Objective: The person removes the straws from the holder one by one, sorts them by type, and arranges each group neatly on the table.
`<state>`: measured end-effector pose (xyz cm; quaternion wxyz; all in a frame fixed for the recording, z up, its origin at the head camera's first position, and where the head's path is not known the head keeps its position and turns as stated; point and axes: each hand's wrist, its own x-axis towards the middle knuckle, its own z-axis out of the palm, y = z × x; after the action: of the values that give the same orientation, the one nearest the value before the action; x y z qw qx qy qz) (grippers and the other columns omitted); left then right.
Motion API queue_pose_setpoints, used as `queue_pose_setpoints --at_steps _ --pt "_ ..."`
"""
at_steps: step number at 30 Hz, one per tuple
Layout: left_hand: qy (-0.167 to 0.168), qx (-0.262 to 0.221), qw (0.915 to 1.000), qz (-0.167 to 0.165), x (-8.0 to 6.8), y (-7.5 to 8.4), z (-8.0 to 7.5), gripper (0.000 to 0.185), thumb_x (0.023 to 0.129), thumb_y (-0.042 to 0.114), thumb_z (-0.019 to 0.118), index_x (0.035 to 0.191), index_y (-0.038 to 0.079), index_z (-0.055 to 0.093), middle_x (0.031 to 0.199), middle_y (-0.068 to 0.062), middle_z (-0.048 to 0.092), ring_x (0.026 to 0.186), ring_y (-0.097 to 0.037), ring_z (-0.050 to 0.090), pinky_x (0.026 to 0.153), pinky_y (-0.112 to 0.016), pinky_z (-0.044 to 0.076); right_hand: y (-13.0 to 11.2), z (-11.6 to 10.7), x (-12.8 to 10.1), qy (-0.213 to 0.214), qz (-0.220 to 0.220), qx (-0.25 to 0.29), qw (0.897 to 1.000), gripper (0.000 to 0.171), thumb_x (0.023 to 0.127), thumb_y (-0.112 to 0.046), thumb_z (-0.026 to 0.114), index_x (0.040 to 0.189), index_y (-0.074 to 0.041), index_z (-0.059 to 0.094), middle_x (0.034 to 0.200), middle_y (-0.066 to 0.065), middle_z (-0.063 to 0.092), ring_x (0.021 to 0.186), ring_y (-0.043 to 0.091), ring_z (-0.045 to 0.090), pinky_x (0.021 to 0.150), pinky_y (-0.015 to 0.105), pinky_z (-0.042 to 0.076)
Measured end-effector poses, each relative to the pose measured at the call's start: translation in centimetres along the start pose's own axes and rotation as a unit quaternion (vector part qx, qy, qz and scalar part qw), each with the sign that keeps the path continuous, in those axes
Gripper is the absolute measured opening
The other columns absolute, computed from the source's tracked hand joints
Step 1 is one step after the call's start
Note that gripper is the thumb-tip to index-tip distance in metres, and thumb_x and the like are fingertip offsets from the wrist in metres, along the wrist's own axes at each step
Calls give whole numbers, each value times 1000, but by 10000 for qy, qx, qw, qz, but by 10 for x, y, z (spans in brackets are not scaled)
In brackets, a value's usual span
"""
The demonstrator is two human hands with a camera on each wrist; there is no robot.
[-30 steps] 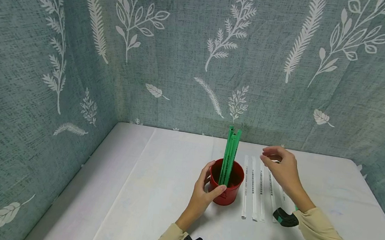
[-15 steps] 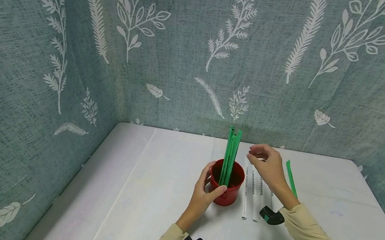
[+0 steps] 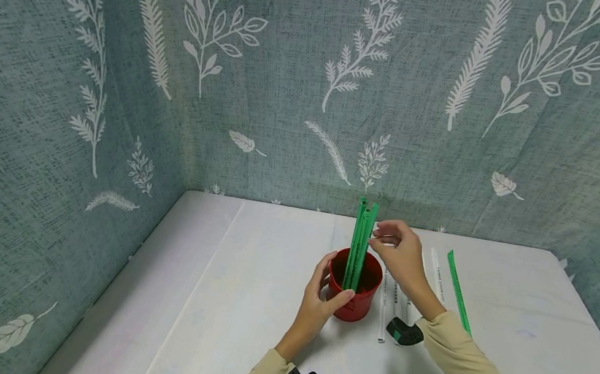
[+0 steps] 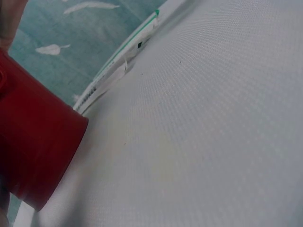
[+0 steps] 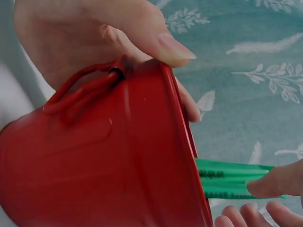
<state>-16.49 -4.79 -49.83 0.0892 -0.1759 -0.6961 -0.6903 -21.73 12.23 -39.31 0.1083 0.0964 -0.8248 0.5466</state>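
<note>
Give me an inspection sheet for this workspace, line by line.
Surface: white cloth-covered table.
Job's things: red plastic bucket holding upright green straws; white paper-wrapped straws lying to its right, one green straw flat beyond them.
Clutter: nothing seen.
Grippers: left hand grips the bucket; right hand with fingers touching the upright straws.
Cables: nothing seen.
Surroundings: teal leaf-print fabric walls.

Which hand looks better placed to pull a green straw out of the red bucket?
Probably the right hand: its fingertips touch the green straws, while the left hand grips the red bucket.
</note>
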Motion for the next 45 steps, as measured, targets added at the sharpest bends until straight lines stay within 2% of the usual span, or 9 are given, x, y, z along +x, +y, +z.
queue_pose_setpoints --at_steps 2,6,9,13,22,25,31,38,45 --pt "-5 -34 10000 14 0 3 0 68 87 21 65 146 26 31 141 4 43 131 -20 37 103 -52 31 0 3 0 41 64 81 9999 35 85 -6 68 117 2 55 104 17 63 95 27 63 79 32 53" --pt "-48 -79 9999 -54 -2 23 2 67 87 12 63 146 14 31 141 -5 43 130 -26 37 103 -54 32 2 9 1 121 178 183 9996 38 84 -6 70 118 1 53 103 18 62 94 28 62 80 35 53" --pt "-59 -69 10000 -29 -2 20 4 68 86 13 63 146 18 31 141 -3 43 130 -25 38 102 -53 33 4 10 -1 166 239 285 9992 40 84 -8 71 119 1 53 103 19 63 94 28 61 78 29 52" --pt "-67 -64 10000 20 0 1 9 68 87 21 64 145 31 30 141 7 42 130 -18 38 102 -50 34 6 10 -4 292 197 353 9988 37 83 -7 71 117 0 55 100 18 64 92 26 61 74 20 49" --pt "-145 -122 9998 -42 -2 32 8 67 87 11 62 145 11 31 141 -9 42 130 -29 38 102 -54 33 7 7 -6 481 114 348 9982 34 82 -4 71 114 -1 58 100 14 63 88 22 61 74 20 49" --pt "-94 -89 9998 -142 -3 37 7 66 86 10 62 145 9 31 142 -10 42 130 -29 37 103 -53 32 5 6 -5 524 107 356 9979 33 82 -4 71 113 -1 58 99 14 62 87 22 60 72 19 49" --pt "-87 -78 9998 -152 -2 39 3 67 86 8 61 146 9 31 143 -9 41 131 -28 37 103 -54 32 4 2 -5 550 1 438 9975 32 82 -2 70 111 1 57 97 15 61 83 20 61 67 21 51" --pt "-126 -98 9998 -132 -2 39 0 67 87 7 60 146 8 29 144 -9 40 132 -27 35 103 -54 31 -1 -3 -5 499 -142 586 9969 30 84 -3 70 111 2 56 98 17 62 81 13 61 69 23 53" --pt "-109 -62 9999 -106 -1 38 0 66 87 8 60 146 8 30 143 -12 40 132 -30 35 103 -54 30 -10 -8 -4 528 -320 909 9939 31 84 -2 69 111 5 55 98 21 61 80 17 62 67 30 56"
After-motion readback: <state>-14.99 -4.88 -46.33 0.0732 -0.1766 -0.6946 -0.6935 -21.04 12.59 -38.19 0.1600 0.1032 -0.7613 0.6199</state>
